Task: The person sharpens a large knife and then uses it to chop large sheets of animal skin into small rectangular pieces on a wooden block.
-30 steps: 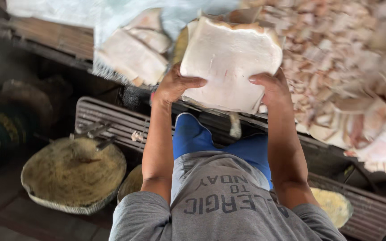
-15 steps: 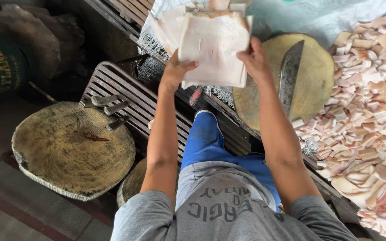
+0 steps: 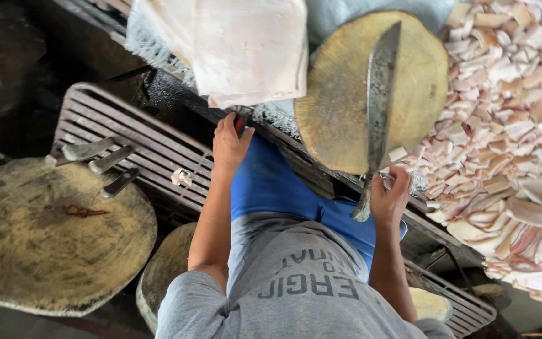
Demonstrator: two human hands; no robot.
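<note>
our left hand (image 3: 230,141) open under slab (image 3: 249,50) | right hand (image 3: 389,199) loosely curled, empty, beside cleaver (image 3: 377,113) handle | risk: we judge slab slips, fingers meet blade

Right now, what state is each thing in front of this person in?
Left hand: open, empty, at the edge of the pale slab.
Right hand: beside the cleaver's handle; grip unclear.
Cleaver: lying flat on the round chopping block.
Pale slab: whole, uncut, overhanging the table edge.
Cut pieces: heaped, chopped small.
Three knives: resting on the big block.
</note>
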